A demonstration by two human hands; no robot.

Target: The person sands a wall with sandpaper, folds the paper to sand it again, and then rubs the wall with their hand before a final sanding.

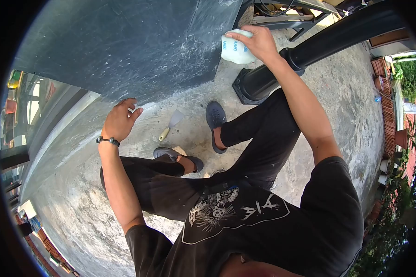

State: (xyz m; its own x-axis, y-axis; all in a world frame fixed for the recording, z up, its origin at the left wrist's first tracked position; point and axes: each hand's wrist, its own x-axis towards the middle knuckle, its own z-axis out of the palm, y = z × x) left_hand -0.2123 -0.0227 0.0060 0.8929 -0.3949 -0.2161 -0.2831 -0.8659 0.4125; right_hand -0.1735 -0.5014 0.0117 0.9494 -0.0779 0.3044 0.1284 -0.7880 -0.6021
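Note:
My right hand (262, 45) grips a pale sheet of sandpaper (236, 51) with blue "AA60" print on its back. The thumb lies over the sheet's upper part, and the sheet is held at the right edge of the dark grey wall (157, 41). Lower on the left, my left hand (118, 121) is close to the bottom of the wall, its thumb apart from loosely bent fingers and nothing in it. A scraper (174, 118) with a wide metal blade and a cream handle lies on the concrete floor between my left hand and my feet.
A black post (259, 85) with a flanged base stands beside my right knee. My feet in dark clogs (216, 115) rest on the concrete floor (328, 92). Stacked roof tiles (389, 120) and plants line the far right; a glass pane is at left.

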